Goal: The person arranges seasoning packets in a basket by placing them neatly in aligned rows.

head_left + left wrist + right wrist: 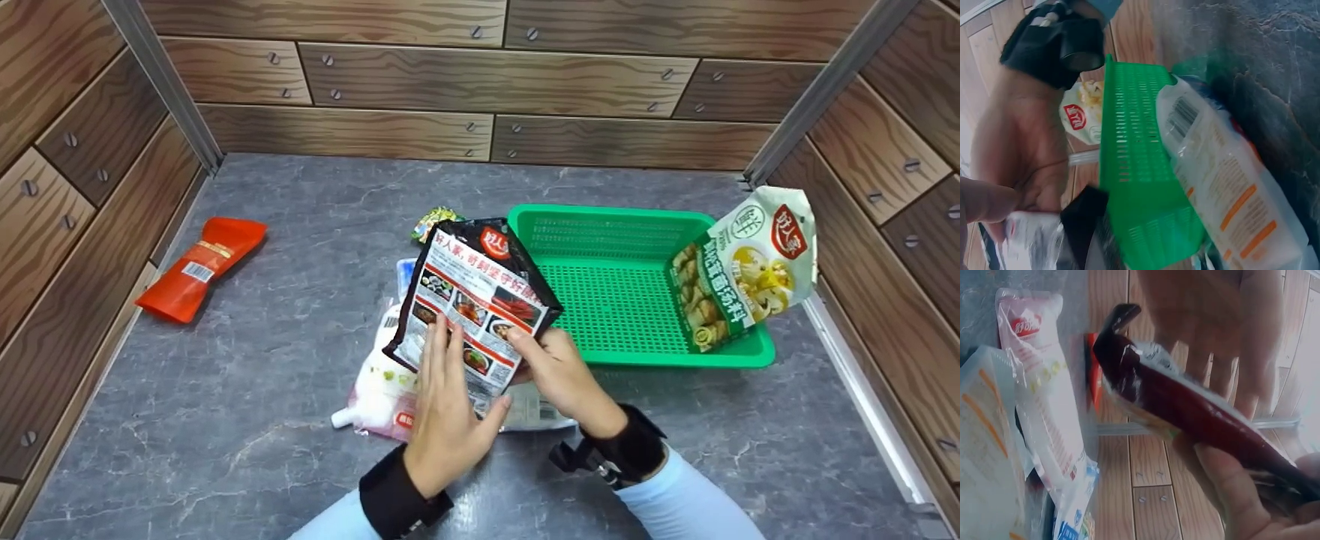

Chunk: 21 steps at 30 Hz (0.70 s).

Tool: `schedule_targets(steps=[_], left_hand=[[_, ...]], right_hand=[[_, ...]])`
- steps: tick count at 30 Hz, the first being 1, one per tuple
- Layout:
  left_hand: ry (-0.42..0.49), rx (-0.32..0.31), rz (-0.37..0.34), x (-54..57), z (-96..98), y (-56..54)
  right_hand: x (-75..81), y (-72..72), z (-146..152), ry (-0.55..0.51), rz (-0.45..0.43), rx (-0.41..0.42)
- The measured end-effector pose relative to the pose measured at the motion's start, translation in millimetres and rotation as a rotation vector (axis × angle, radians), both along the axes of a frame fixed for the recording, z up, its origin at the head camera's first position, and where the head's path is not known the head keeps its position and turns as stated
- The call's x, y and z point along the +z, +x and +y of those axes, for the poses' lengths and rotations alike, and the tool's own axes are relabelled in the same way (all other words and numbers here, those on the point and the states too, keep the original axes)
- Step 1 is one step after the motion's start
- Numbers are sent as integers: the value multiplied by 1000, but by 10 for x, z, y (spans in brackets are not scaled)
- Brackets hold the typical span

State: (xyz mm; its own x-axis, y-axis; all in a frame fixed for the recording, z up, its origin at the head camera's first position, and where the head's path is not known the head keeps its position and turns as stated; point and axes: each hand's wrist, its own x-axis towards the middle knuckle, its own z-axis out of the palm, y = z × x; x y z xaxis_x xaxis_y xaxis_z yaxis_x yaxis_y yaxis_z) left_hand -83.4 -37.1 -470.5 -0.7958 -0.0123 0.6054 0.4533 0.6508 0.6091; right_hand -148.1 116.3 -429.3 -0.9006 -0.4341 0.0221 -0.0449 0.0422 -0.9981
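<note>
Wood-patterned panels [409, 75] enclose the grey, marbled table [315, 225] at which I work. On it stands a green, rectangular, perforated plastic basket [607, 300]; a green-and-white food pouch [750, 270] leans upright in its right end. Left of the basket lie a translucent white plastic bag with orange stripes [1230, 180] and, beside it, a pink-and-white plastic bag [379, 382]. Above these bags, near the basket's left end, I hold a black, glossy pouch with a printed white panel [480, 307], tilted. My right grip [562, 379] pinches its edge, thumb on the printed face; my left grip [454, 416] is unclenched, fingers straight over that face. A red-orange, flat packet [201, 270] lies well apart at far left; a small green-and-yellow packet [437, 219] shows partly behind the black pouch.
</note>
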Motion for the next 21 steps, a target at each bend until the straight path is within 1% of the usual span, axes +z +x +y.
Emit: schedule_targets(steps=[6, 11, 13, 16, 17, 19, 21], left_hand=[[-39, 47, -34, -72, 30, -31], [-41, 59, -73, -97, 63, -77], [-38, 60, -76, -108, 74, -103], [-25, 51, -67, -127, 78, -142], [-14, 44, -54, -132, 72, -157], [16, 21, -18, -143, 53, -188], [68, -15, 15, -145, 26, -211]], right_hand=[[-7, 20, -87, 1, 54, 23], [0, 53, -101, 32, 87, 19], [6, 69, -106, 46, 96, 17], [22, 94, -119, 59, 113, 24], [25, 104, -122, 67, 124, 27], [28, 118, -124, 90, 165, 34], [28, 131, -121, 117, 218, 41]])
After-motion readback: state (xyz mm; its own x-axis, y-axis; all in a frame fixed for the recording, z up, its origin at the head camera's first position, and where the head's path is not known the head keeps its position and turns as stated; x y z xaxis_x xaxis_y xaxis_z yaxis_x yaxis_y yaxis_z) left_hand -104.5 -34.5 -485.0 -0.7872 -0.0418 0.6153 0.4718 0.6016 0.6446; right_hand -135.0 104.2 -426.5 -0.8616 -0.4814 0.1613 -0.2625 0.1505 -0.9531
